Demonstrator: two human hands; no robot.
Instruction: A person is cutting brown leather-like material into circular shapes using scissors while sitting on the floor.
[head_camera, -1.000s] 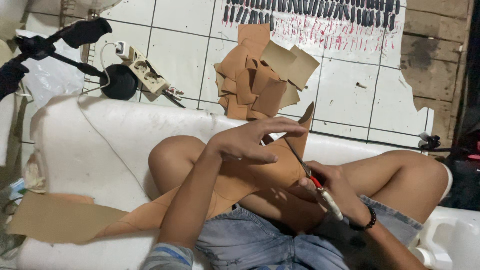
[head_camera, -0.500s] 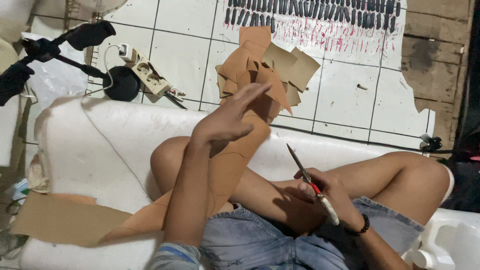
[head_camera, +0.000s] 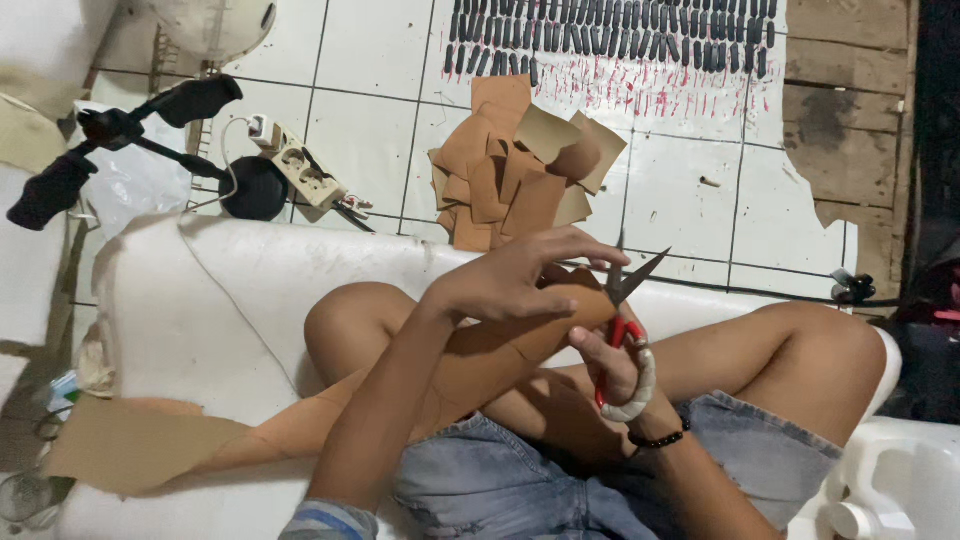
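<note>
Now | left hand (head_camera: 510, 280) holds tan strip (head_camera: 480, 360) | right hand (head_camera: 615, 365) holds scissors (head_camera: 625, 300)

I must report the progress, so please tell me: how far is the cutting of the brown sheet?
Done: a pile of cut brown pieces lies on the tiled floor. In hand: the left hand holds the long brown strip, and the right hand holds open scissors at its end. Left: most of the strip, which runs down to the lower left, is uncut.
</note>
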